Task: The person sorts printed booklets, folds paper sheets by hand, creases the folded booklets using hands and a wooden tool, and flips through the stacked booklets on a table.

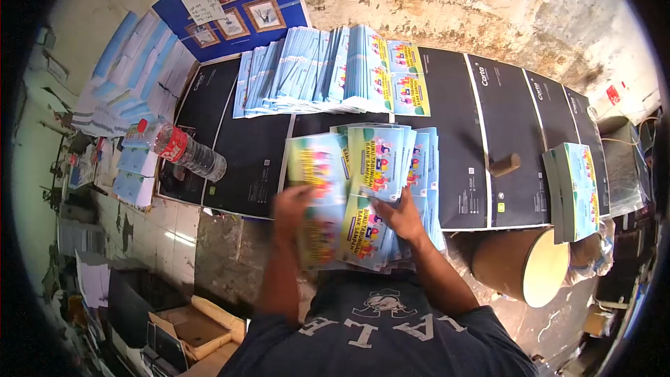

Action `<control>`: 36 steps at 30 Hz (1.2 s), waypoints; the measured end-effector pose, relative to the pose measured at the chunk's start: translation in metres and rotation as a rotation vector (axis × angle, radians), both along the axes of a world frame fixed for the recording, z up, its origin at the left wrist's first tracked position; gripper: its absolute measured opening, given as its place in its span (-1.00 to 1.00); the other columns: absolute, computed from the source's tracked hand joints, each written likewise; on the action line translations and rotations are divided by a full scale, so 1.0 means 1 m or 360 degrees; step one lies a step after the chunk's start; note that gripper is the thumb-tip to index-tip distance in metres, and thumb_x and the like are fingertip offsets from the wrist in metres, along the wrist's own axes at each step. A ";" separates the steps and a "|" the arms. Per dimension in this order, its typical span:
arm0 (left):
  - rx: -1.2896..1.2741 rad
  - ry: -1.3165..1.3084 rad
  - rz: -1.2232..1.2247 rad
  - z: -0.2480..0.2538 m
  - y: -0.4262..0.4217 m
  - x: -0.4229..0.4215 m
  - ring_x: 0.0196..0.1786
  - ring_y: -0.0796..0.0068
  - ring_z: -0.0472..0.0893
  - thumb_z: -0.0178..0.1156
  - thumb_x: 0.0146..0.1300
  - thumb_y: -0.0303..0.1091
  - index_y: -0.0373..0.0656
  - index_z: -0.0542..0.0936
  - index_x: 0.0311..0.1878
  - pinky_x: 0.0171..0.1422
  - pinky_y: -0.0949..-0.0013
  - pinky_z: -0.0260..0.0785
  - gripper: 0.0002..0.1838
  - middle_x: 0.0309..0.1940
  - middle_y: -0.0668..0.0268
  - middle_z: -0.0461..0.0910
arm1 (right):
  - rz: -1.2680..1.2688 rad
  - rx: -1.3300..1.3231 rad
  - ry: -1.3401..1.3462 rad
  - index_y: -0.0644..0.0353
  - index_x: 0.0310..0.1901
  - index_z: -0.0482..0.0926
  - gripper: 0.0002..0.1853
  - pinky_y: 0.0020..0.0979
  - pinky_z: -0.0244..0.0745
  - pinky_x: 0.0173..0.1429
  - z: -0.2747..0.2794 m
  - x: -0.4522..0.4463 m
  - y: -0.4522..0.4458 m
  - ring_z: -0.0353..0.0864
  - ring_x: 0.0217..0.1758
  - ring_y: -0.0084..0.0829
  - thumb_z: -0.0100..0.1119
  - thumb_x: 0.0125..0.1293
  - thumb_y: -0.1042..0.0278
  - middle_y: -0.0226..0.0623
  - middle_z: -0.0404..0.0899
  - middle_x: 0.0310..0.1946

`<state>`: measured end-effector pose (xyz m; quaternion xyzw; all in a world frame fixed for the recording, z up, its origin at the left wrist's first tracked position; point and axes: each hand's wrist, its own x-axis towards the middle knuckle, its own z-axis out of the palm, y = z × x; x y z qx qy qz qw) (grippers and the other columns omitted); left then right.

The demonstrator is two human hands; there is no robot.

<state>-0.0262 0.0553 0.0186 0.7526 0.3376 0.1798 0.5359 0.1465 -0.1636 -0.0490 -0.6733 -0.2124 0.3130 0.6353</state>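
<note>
Printed sheets (377, 153) in yellow, green and light blue lie in an overlapping pile at the front edge of the black table. My left hand (294, 206) grips a printed sheet (317, 167) at the pile's left side; hand and sheet are smeared by motion. Over the right part of the pile is my right hand (401, 215), its thumb and fingers apart, touching the sheets. Behind the pile, a long row of folded sheets (314, 70) leans in a fanned stack, with yellow printed faces at its right end.
On the black table (447, 98) are a plastic bottle (188, 153) at left, a wooden piece (505, 164) and another stack of prints (579, 192) at right. Paper stacks (139, 70) stand far left. A round drum (523, 265) and an open cardboard box (202, 328) are below.
</note>
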 end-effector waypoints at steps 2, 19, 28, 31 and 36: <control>-0.0777 -0.0451 0.0032 0.040 0.029 -0.039 -0.19 0.43 0.70 0.42 0.24 -0.28 -0.30 0.69 0.04 0.02 0.31 0.56 -0.63 -0.18 0.18 0.74 | 0.0061 -0.0171 -0.0179 0.37 0.28 0.41 -0.23 -0.09 0.37 0.40 -0.008 0.005 -0.003 0.46 0.33 0.04 0.52 0.15 0.09 0.18 0.41 0.21; 0.0348 -0.0145 0.0328 -0.078 -0.038 0.018 0.63 -0.20 -0.02 -0.11 0.57 -0.11 -0.28 0.16 0.56 0.66 -0.03 -0.18 -0.36 0.57 -0.20 0.03 | -0.0556 -0.0268 -0.0216 0.46 0.54 -0.06 -0.03 -0.16 -0.02 0.64 0.061 0.083 -0.072 0.03 0.63 -0.02 0.22 0.41 -0.06 0.24 0.03 0.55; 0.0320 -0.0100 0.0149 -0.056 -0.039 0.013 0.64 -0.20 -0.04 -0.15 0.54 -0.23 -0.28 0.10 0.58 0.67 0.00 -0.18 -0.37 0.58 -0.20 -0.02 | 0.0199 0.0021 -0.0195 0.41 0.57 -0.17 0.12 -0.11 -0.20 0.67 0.024 0.013 0.099 -0.17 0.67 0.08 0.21 0.36 -0.25 0.29 -0.14 0.58; 0.0319 -0.0114 0.0175 -0.065 -0.035 0.016 0.64 -0.20 -0.06 -0.06 0.53 -0.14 -0.16 0.11 0.60 0.67 0.00 -0.18 -0.34 0.59 -0.22 -0.08 | 0.0453 -0.0490 -0.0323 0.46 0.55 -0.08 -0.02 -0.22 -0.07 0.65 0.055 0.022 0.125 -0.11 0.67 0.04 0.16 0.43 -0.11 0.23 0.03 0.55; 0.0423 0.0059 0.0214 -0.058 -0.044 0.029 0.60 -0.29 0.00 0.05 0.51 -0.02 -0.13 0.27 0.54 0.63 -0.06 -0.08 -0.35 0.57 -0.26 -0.05 | 0.0982 -0.0814 -0.2383 0.18 0.45 0.34 -0.32 0.16 -0.13 0.63 0.096 0.016 0.175 0.01 0.65 -0.09 0.11 0.38 0.02 -0.04 0.13 0.56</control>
